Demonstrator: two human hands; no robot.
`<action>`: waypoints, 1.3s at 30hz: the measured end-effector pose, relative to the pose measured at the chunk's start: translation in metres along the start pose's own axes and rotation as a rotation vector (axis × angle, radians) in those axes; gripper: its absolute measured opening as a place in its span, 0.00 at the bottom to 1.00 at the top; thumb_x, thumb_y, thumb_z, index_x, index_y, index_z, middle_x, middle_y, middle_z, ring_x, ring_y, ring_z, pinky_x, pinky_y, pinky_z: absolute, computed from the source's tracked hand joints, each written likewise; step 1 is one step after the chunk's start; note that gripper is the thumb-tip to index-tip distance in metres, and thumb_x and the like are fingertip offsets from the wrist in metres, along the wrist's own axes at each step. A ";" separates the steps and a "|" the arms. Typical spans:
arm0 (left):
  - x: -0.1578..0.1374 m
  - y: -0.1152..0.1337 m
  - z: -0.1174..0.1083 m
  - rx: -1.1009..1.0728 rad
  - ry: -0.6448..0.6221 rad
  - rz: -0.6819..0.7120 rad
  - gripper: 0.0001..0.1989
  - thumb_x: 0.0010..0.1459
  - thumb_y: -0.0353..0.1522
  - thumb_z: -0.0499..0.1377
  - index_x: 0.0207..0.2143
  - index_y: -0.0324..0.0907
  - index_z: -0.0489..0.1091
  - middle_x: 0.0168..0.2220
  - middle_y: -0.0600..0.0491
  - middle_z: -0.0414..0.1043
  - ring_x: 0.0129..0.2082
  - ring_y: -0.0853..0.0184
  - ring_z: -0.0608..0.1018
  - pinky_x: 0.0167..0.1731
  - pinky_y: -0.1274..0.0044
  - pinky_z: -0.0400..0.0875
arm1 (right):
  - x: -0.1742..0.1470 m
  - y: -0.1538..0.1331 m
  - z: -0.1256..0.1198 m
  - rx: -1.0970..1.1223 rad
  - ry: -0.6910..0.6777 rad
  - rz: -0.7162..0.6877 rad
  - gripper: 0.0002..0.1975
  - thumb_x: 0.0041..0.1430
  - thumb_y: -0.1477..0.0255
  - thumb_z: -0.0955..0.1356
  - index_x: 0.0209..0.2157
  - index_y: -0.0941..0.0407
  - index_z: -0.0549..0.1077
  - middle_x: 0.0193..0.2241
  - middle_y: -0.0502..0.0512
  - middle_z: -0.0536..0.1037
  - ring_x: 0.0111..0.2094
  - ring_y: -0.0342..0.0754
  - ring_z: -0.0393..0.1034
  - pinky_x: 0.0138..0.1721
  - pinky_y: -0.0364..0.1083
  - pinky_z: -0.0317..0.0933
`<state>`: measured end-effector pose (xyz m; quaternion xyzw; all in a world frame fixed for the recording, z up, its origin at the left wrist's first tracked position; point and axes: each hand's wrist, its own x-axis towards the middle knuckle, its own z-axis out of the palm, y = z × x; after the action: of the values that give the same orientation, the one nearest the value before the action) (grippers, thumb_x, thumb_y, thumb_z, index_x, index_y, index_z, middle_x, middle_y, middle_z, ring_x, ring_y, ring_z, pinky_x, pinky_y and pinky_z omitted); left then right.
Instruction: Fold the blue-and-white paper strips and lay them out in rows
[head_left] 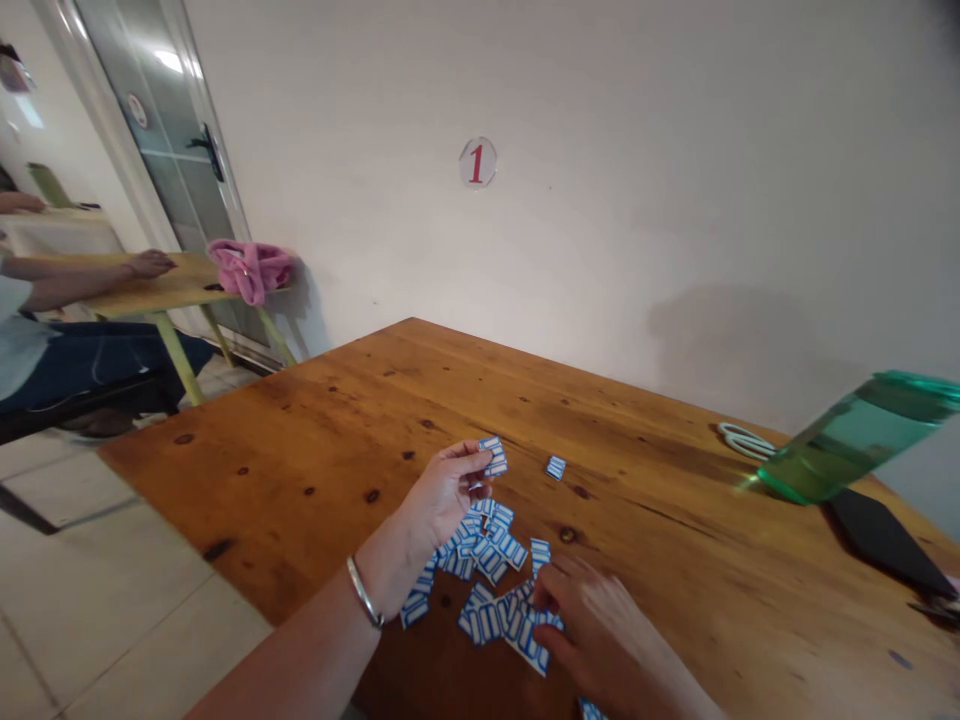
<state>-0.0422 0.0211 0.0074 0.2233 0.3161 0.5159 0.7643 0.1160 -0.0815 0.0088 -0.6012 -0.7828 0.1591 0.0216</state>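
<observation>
My left hand (444,492), with a silver bangle on its wrist, is raised over the table and pinches a small blue-and-white striped card (493,457) between thumb and fingers. Below it spreads a loose pile of similar striped cards (487,555), several overlapping. My right hand (592,615) is low at the right side of the pile, with thumb and curled index finger apart over the cards. One striped card (540,553) shows just beyond its fingers. Farther off, a small striped card (556,467) lies by itself on the wood.
The brown wooden table (360,400) meets a white wall. At right a green translucent bottle (847,440) stands near a coiled white cable (744,440) and a dark flat object (889,550). Another person's hand (152,263) rests on a yellow table with a pink cloth (251,268).
</observation>
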 end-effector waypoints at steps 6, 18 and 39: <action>0.000 0.001 0.001 -0.002 0.025 -0.014 0.08 0.38 0.22 0.64 0.20 0.38 0.67 0.19 0.56 0.71 0.18 0.73 0.71 0.20 0.81 0.60 | -0.002 -0.010 0.001 -0.037 -0.041 0.048 0.10 0.46 0.75 0.65 0.35 0.54 0.67 0.39 0.56 0.72 0.40 0.55 0.66 0.36 0.50 0.54; -0.001 0.001 0.002 0.009 0.021 -0.033 0.09 0.38 0.22 0.65 0.21 0.39 0.67 0.18 0.56 0.71 0.17 0.73 0.71 0.19 0.81 0.61 | 0.001 -0.011 0.004 0.041 -0.078 0.031 0.10 0.47 0.76 0.64 0.35 0.54 0.66 0.41 0.56 0.70 0.42 0.53 0.64 0.38 0.49 0.55; -0.002 0.002 0.002 0.020 0.017 -0.022 0.08 0.39 0.22 0.64 0.21 0.39 0.68 0.18 0.55 0.72 0.16 0.74 0.70 0.18 0.82 0.62 | 0.010 -0.002 0.013 0.294 0.085 -0.028 0.05 0.47 0.80 0.64 0.27 0.56 0.67 0.27 0.49 0.72 0.28 0.43 0.63 0.28 0.40 0.50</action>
<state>-0.0422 0.0196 0.0109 0.2232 0.3301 0.5061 0.7649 0.1082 -0.0756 -0.0045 -0.5868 -0.7578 0.2458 0.1448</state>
